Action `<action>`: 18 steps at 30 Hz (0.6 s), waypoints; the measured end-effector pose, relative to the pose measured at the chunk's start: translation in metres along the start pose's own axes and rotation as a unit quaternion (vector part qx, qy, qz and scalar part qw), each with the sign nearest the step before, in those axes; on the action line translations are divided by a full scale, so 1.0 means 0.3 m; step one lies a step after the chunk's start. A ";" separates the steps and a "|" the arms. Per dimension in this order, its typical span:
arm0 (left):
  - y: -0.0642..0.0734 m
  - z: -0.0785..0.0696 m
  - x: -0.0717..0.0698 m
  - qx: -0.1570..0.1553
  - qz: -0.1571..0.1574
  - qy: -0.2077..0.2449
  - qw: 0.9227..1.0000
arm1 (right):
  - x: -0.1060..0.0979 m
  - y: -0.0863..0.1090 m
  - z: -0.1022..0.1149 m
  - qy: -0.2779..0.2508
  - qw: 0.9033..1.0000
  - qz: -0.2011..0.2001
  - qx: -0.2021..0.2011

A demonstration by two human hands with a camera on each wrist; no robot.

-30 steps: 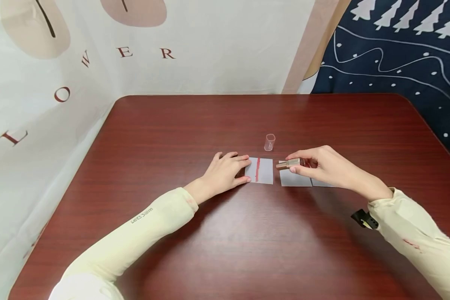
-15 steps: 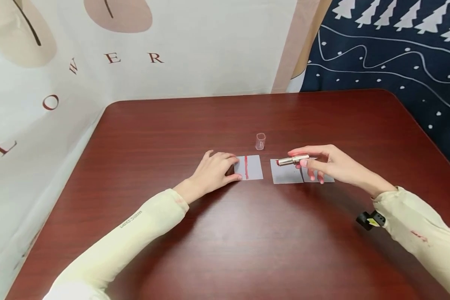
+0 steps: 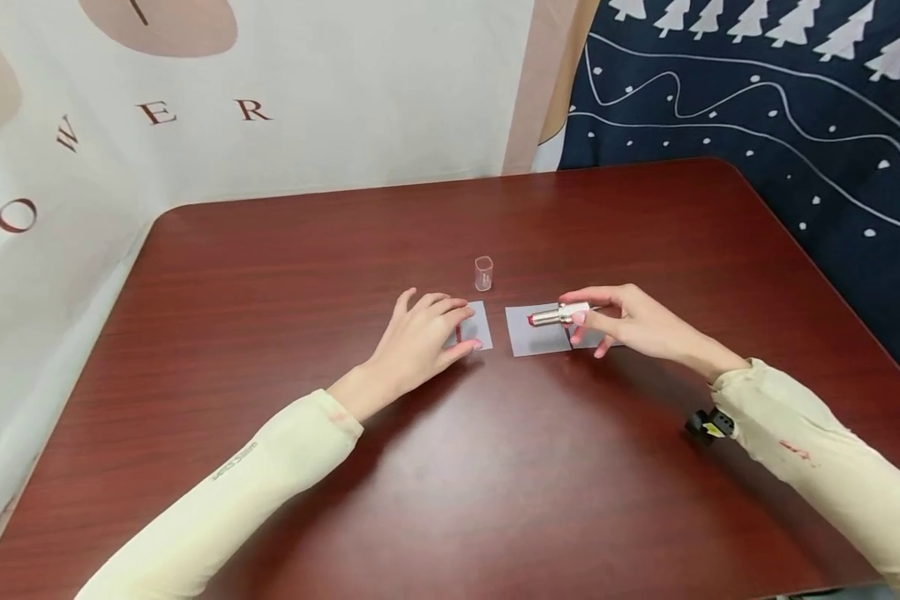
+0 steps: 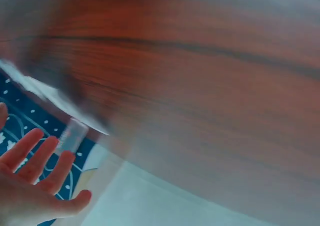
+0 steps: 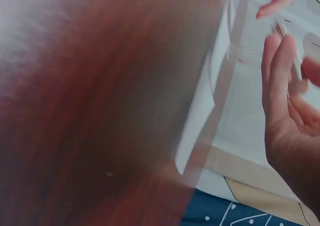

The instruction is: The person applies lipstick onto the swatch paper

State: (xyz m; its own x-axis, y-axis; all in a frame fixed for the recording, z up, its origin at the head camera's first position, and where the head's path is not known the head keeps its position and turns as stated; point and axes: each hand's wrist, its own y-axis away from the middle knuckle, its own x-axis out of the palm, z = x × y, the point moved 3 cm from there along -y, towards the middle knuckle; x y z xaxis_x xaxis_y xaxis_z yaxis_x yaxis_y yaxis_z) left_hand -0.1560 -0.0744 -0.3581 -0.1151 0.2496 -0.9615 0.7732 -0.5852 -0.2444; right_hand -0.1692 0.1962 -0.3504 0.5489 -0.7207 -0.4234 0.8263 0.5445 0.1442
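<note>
My right hand [image 3: 630, 325] pinches a silvery lipstick [image 3: 547, 317] between thumb and fingers, its red tip pointing left. The lipstick is above a white paper square [image 3: 525, 343], and another paper square [image 3: 596, 339] lies partly under the same hand. On the left, my left hand [image 3: 416, 337] reaches over a paper square with a red stripe [image 3: 479, 321], covering part of both. Its fingers are spread and relaxed, also in the left wrist view, where the hand [image 4: 35, 181] holds nothing. Whether it touches the paper is unclear.
A clear lipstick cap [image 3: 483, 273] stands upright behind the papers. The dark red wooden table [image 3: 420, 517] extends around them, with a pale printed cloth [image 3: 345, 100] behind and a navy cloth [image 3: 720, 100] at the right.
The lipstick has turned in my right hand so its red tip shows. My left hand has slid further over the striped paper, covering part of the stripe. The head view has shifted right.
</note>
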 end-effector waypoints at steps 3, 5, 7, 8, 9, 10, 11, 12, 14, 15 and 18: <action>-0.031 -0.032 0.004 -0.004 0.006 0.009 1.000 | -0.005 0.002 -0.006 -0.003 1.000 -0.013 -0.003; -0.056 -0.049 0.009 -0.005 0.015 0.006 1.000 | -0.011 0.003 -0.010 0.001 1.000 -0.018 -0.008; -0.079 -0.063 0.016 -0.003 0.024 0.011 1.000 | -0.013 0.004 -0.018 -0.008 1.000 -0.018 -0.010; -0.089 -0.067 0.019 -0.002 0.028 0.018 0.999 | -0.012 0.004 -0.022 -0.013 1.000 -0.019 -0.009; -0.097 -0.070 0.021 -0.007 0.035 0.027 0.999 | -0.012 0.004 -0.025 -0.020 1.000 -0.020 -0.008; -0.104 -0.072 0.023 -0.014 0.042 0.037 0.998 | -0.012 0.004 -0.029 -0.026 0.999 -0.020 -0.006; -0.111 -0.075 0.024 -0.020 0.048 0.050 0.997 | -0.012 0.004 -0.033 -0.032 0.999 -0.019 -0.005; -0.117 -0.078 0.028 -0.024 0.051 0.059 0.997 | -0.012 0.004 -0.035 -0.036 0.999 -0.019 -0.003; -0.126 -0.087 0.036 -0.032 0.058 0.069 0.995 | -0.016 0.004 -0.039 -0.039 0.999 -0.021 0.000; -0.130 -0.094 0.043 -0.035 0.063 0.070 0.995 | -0.019 0.006 -0.040 -0.041 0.999 -0.020 0.000; -0.139 -0.112 0.064 -0.024 0.080 0.054 0.995 | -0.022 0.008 -0.046 -0.043 0.999 -0.016 0.001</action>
State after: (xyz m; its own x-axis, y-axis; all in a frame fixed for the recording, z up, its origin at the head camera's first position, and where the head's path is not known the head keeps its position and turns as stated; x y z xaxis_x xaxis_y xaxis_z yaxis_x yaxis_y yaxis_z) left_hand -0.1696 -0.0193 -0.3621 0.0783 0.2387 -0.9679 0.8057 -0.5870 -0.0796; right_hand -0.1727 0.2082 -0.3596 0.5316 -0.7718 -0.3490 0.8434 0.5203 0.1339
